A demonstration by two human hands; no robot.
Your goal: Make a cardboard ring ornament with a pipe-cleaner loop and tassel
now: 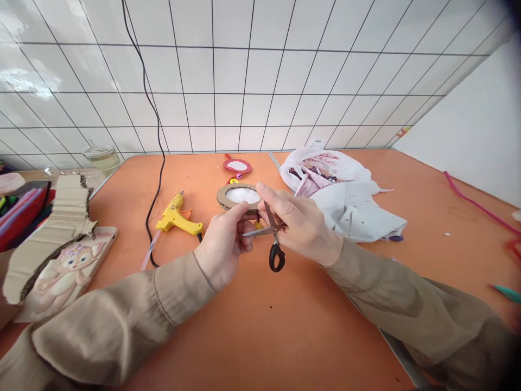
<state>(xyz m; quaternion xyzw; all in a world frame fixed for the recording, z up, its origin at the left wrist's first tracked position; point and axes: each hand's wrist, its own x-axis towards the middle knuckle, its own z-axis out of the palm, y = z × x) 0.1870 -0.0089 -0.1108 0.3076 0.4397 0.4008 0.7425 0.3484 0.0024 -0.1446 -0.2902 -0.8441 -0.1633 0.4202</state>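
My left hand is closed on the near edge of an oval cardboard ring with a white middle. In my right hand are scissors, their blades apart and pointing left below the ring, one black handle loop hanging down. My right thumb and finger reach up to the ring's right edge. A small yellow piece shows under the ring, partly hidden by the fingers. Just behind the ring lie a red oval piece with a white centre and a small purple and yellow trinket.
A yellow glue gun lies left of my hands, near a black cable. White plastic bags lie at the right back. Torn cardboard, a picture case and a cup stand left; a pink stick lies far right.
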